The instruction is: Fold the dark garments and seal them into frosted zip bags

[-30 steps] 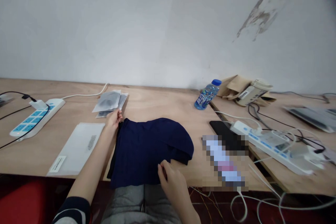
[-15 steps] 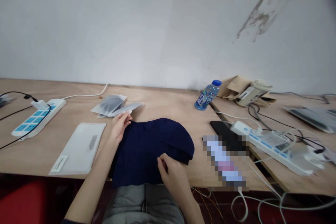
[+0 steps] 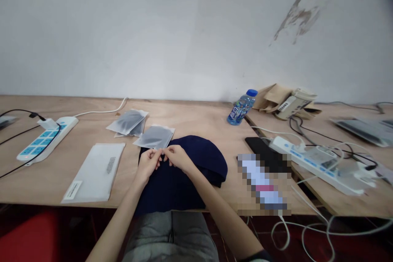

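Note:
A small frosted plastic bag (image 3: 156, 136) with something dark inside lies tilted over the far edge of a folded navy cloth (image 3: 193, 159). My left hand (image 3: 150, 163) pinches the bag's near edge. Right beside it, my right hand (image 3: 175, 157) is closed at the same edge, fingertips nearly touching those of the left. Both hands are above the navy cloth, which hangs slightly over the table's front edge. Farther left, a few similar frosted bags (image 3: 127, 123) lie in a loose pile.
Flat frosted bags with a white label (image 3: 95, 172) lie at the left. Power strips (image 3: 46, 139) with cables stand on both sides. A blue-capped bottle (image 3: 242, 107), brown paper packaging (image 3: 273, 96), a black phone-like slab (image 3: 264, 153) and a blurred-out device (image 3: 262, 184) are at the right.
My left hand has brought the small bag away from the pile, right and nearer to me. My right hand has moved up and left from the navy cloth to the bag's edge.

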### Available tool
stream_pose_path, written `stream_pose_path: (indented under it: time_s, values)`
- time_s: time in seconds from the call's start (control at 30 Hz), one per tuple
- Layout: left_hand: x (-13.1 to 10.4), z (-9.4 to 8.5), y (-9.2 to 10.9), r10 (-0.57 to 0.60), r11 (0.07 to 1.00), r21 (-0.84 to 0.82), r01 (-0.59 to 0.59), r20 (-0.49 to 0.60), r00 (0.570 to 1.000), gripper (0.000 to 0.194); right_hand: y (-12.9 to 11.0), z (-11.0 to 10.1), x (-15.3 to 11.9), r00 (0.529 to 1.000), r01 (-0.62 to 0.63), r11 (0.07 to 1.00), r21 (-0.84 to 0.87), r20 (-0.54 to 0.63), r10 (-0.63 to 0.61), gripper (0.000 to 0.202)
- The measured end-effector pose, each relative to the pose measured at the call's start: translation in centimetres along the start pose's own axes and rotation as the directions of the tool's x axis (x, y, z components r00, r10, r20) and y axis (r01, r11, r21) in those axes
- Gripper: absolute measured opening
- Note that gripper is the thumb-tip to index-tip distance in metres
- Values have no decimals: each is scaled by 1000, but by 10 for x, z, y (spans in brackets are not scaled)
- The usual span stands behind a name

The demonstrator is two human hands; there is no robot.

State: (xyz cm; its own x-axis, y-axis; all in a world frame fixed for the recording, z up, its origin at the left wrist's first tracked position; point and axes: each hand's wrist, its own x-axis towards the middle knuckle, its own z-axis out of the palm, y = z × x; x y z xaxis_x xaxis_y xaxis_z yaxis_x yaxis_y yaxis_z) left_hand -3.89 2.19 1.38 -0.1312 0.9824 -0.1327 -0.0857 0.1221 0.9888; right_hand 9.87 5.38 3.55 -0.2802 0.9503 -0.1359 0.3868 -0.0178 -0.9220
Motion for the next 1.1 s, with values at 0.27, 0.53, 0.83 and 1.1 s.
stream_pose_path:
  time_s: [0.27, 0.53, 0.83, 1.1]
  values:
    - [-5, 6, -6, 28, 1000, 10, -27, -60, 998, 36, 4, -9, 18, 987, -87, 995, 58, 139, 78, 34]
    - [-37, 10, -3, 36, 999, 16, -35, -66, 997, 34, 11, -48, 68, 996, -91, 992, 84, 33, 88, 36]
    - [-113, 25, -11, -36, 962, 272, 10, 91, 995, 42, 27, -69, 47, 1000, 9, 1000, 26, 11, -9, 30]
    - [-121, 21, 10, -59, 811, 566, -148, 331, 942, 49, 38, -71, -4, 982, 35, 992, -119, -183, -57, 21]
